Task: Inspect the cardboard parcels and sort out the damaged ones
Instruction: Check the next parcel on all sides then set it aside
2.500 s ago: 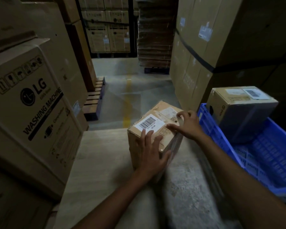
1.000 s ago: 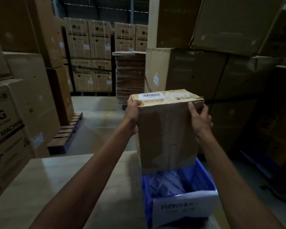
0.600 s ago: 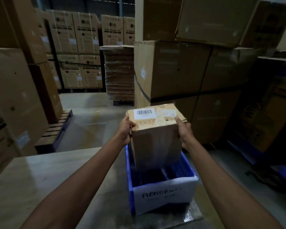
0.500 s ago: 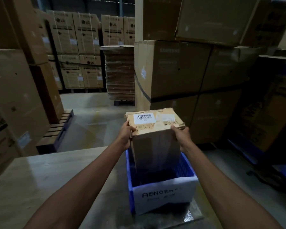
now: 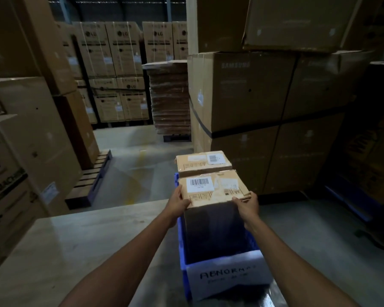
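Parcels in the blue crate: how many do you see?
2. The near parcel, held by the left hand and right hand; the far parcel directly behind it. More may be hidden lower in the blue crate.

Brown parcel [image 5: 213,188] with white barcode label [image 5: 200,184]; blue crate [image 5: 183,235].

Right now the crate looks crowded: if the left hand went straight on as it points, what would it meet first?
The near parcel, which the left hand grips; beyond that, probably the far parcel, though depth is unclear.
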Available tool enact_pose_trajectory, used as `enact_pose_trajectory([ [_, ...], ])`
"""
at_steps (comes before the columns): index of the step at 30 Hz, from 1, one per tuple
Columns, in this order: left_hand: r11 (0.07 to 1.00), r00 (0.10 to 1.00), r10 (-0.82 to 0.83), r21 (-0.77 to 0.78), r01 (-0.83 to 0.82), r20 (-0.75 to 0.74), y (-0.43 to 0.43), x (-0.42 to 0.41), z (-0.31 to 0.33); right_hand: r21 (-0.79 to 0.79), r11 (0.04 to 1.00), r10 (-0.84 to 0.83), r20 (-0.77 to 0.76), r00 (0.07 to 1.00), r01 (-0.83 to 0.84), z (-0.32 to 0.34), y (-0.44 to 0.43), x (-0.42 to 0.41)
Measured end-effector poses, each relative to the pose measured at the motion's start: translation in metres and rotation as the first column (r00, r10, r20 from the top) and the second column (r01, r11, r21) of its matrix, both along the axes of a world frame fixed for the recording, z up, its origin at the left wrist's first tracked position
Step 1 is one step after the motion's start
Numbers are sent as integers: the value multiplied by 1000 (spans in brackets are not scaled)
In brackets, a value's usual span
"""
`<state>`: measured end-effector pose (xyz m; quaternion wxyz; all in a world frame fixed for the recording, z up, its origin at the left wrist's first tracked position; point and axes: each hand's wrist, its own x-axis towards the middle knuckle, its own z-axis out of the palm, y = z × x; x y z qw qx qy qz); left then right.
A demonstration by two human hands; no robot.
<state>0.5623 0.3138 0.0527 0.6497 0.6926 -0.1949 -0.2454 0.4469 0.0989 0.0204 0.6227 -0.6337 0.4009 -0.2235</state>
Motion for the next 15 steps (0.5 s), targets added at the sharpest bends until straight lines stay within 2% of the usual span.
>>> enact_pose_trajectory([
  [2,992,973,26,115,-53,230,-2,0,-4,-238,970,8,-119,993,-36,4,1,3],
  [3,974,921,18,201,-104,389,-6,-3,-4,-399,914,4,-187,982,-79,8,4,3],
  [4,950,854,-27,279,-139,519,-10,-5,-4,-554,821,11,-226,974,-137,9,7,3],
  [6,889,744,-200,437,-136,638,-20,-13,-7,-734,606,67,-336,940,-306,8,15,1],
  [8,755,638,-397,630,-182,660,-25,-15,-18,-756,432,70,-516,854,-492,-2,19,-3],
  [10,650,546,-506,711,-266,667,-25,-13,-28,-723,352,63,-615,786,-594,-6,16,-7],
  [13,624,523,-531,725,-292,667,-26,-12,-29,-710,353,98,-620,779,-609,0,12,-12],
  [15,622,476,-551,717,-313,686,-30,-17,-27,-747,377,117,-549,828,-548,-1,16,-22],
])
